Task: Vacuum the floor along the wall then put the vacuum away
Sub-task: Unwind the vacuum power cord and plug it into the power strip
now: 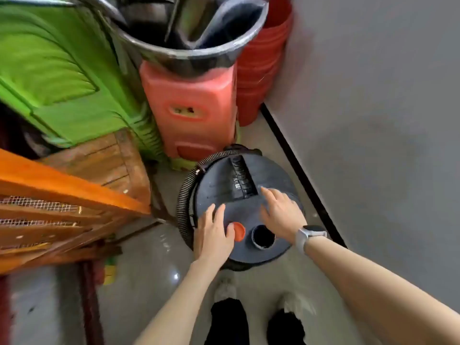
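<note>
A round black canister vacuum [219, 185] stands on the floor near the grey wall [373, 120]. Its ribbed hose [185, 195] is coiled around its left side. The lid has an orange button [239, 231] and a round hole [262, 236] near the front. My left hand [214, 235] lies flat on the lid's front left, fingers apart, its thumb beside the orange button. My right hand [281, 215], with a white watch on the wrist, rests flat on the lid's right side, fingers spread. Neither hand grips anything.
Stacked red plastic stools [191, 108] with a shiny metal tub [189, 48] on top stand just behind the vacuum. Red buckets [263, 61] sit in the corner. A green cabinet [62, 78] and an orange wooden frame [62, 202] crowd the left. A black baseboard [303, 175] runs along the wall.
</note>
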Demonstrator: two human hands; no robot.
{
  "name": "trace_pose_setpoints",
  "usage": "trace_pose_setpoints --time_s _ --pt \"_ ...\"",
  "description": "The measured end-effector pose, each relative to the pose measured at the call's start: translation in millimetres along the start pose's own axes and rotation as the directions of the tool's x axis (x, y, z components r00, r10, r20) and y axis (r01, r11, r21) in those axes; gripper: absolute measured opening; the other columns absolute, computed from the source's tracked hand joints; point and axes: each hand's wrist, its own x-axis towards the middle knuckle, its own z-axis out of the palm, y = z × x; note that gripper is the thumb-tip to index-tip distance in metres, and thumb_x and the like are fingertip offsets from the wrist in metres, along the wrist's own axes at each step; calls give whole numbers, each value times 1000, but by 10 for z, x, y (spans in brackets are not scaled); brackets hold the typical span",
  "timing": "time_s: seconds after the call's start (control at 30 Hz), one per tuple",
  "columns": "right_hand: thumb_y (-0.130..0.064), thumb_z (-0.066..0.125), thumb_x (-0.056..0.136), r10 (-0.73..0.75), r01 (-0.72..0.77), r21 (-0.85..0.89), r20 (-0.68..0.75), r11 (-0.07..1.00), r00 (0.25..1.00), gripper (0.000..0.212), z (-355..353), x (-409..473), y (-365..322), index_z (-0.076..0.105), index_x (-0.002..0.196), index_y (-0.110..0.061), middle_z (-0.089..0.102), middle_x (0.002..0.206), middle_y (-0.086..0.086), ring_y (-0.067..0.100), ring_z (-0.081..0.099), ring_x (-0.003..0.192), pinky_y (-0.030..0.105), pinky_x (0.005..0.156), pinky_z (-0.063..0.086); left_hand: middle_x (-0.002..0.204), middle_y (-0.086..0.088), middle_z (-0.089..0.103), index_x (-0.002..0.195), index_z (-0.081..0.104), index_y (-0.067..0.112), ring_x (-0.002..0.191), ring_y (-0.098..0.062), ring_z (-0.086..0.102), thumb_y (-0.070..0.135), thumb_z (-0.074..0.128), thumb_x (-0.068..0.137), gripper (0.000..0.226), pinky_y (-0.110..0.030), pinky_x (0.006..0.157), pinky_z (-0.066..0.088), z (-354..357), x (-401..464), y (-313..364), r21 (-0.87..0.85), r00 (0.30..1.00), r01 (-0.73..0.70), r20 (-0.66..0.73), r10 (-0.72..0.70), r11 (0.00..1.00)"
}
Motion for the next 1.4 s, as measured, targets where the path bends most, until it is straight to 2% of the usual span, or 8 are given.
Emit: trace_pose_setpoints --time_s 0.13,0.27,0.43,0.63,0.87,1.0,1.17,1.4 --pt "-45 36 98 -110 111 -190 14 975 994 67 171 335 146 11 152 -15 44 142 1 23 42 129 43 97 30 155 -5 19 149 19 22 139 -27 23 41 40 96 60 -42 106 31 316 199 92 20 993 117 -19 -116 993" --pt "-51 33 88 -361 327 -309 -60 893 931 68 283 478 569 34 146 -15 68 94 -2 27 65 91 58 88 44 123 -15 58 126 58 18 105 -40 57 50 40 85 55 -51 79 50 650 310 140 -10 921 204 -336 -195 979" --pt "-49 43 95 -448 452 -35 84 891 890 71 206 560 773 4 151 -28 58 117 0 24 53 111 36 76 48 111 -10 63 105 67 22 96 -38 58 53 43 81 45 -53 82 45 850 382 373 -76 758 414 -522 -390 907" --pt "-43 57 83 -577 563 -129 -130 816 806 66 413 407 819 45 141 -13 69 89 2 26 68 77 27 40 45 110 -9 64 101 67 22 99 -39 57 52 41 83 43 -56 84 44 1025 228 441 -115 669 490 -586 -457 864" --pt "-49 39 84 -626 617 -108 -80 779 776 65 662 -307 860 42 140 -17 69 89 -3 22 69 83 28 52 53 113 -6 62 105 65 24 100 -35 56 54 41 85 43 -53 87 44 1503 -589 427 -140 584 568 -626 -517 811" --pt "-48 46 87 -687 688 -77 47 721 725 65 761 -566 676 35 146 -24 68 102 -1 25 65 94 32 64 52 113 -10 60 109 60 25 98 -35 53 52 45 84 40 -49 81 45 1791 -1128 336 -245 441 632 -667 -601 735" --pt "-45 47 95 -806 817 6 172 576 567 66 982 -841 273 15 150 -31 59 121 -4 25 53 112 33 80 44 110 -14 60 111 49 25 95 -39 55 50 42 85 37 -51 77 46 1962 -1722 148 -362 266 707 -661 -702 608" --pt "-44 57 80 -924 937 -8 164 349 345 63 1481 -1452 -110 49 138 -22 69 94 -4 26 67 82 31 64 54 111 -14 59 112 49 25 95 -39 55 50 43 86 37 -51 73 46 2278 -2563 -63 -479 61 748 -639 -767 459"
